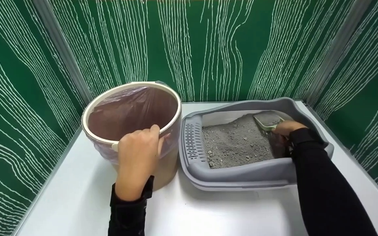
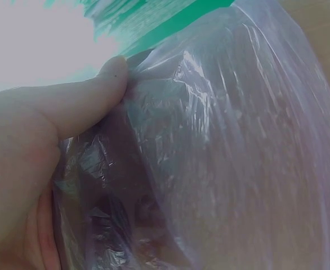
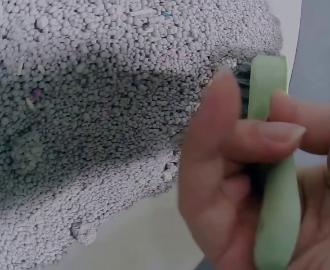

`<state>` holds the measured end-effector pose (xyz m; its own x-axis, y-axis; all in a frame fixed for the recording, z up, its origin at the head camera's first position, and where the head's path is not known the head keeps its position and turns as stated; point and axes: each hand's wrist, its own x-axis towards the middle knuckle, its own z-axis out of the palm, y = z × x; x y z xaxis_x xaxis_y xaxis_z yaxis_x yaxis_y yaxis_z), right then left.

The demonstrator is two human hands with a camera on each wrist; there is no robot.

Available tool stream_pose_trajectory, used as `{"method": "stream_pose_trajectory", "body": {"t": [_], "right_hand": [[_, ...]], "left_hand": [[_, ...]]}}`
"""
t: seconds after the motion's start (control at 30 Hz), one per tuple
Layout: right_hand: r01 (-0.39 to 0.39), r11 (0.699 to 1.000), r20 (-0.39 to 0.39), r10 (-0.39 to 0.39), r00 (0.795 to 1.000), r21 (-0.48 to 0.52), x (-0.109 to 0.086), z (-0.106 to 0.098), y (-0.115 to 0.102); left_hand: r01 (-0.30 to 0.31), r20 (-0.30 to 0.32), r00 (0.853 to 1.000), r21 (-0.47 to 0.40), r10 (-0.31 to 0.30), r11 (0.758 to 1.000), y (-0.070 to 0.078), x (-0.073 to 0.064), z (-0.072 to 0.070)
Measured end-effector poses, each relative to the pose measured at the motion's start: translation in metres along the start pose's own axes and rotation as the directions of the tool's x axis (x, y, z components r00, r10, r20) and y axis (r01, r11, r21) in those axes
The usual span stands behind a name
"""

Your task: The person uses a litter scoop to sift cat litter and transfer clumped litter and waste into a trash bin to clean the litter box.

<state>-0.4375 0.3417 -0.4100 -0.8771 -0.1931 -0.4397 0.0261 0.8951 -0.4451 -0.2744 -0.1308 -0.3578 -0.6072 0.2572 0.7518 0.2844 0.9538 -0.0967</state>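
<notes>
My left hand [image 1: 138,157] grips the near rim of a trash can [image 1: 167,170], which tilts a little. A thin clear plastic bag [image 2: 232,140] lines the can and folds over its rim. With my right hand [image 1: 287,129] I hold a light green litter scoop [image 1: 267,123] by its handle [image 3: 277,219], fingers curled round it. Grey litter lies in the scoop, whose head sits at the litter's surface in the back right of a grey litter box [image 1: 241,175]. The grey litter [image 1: 238,141] heaps toward the back and left, with a few clumps in it.
Both containers stand side by side on a white table [image 1: 205,213]. Green panels [image 1: 208,49] with white wavy lines enclose the back and sides, joined by grey posts [image 1: 336,49]. A slotted step [image 1: 193,142] runs along the litter box's left side.
</notes>
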Motion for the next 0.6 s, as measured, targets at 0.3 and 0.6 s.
{"method": "stream_pose_trajectory", "body": {"t": [0.3, 0.6], "right_hand": [[-0.027, 0.978, 0.051, 0.017, 0.999, 0.207, -0.010, 0.010, -0.009], [0.026, 0.994, -0.002, -0.026, 1.000, 0.106, 0.001, 0.004, -0.006]], "left_hand": [[-0.010, -0.025, 1.000, 0.003, 0.010, 1.000, 0.000, -0.003, 0.003], [-0.003, -0.031, 1.000, 0.004, 0.004, 1.000, -0.001, 0.000, 0.003]]}}
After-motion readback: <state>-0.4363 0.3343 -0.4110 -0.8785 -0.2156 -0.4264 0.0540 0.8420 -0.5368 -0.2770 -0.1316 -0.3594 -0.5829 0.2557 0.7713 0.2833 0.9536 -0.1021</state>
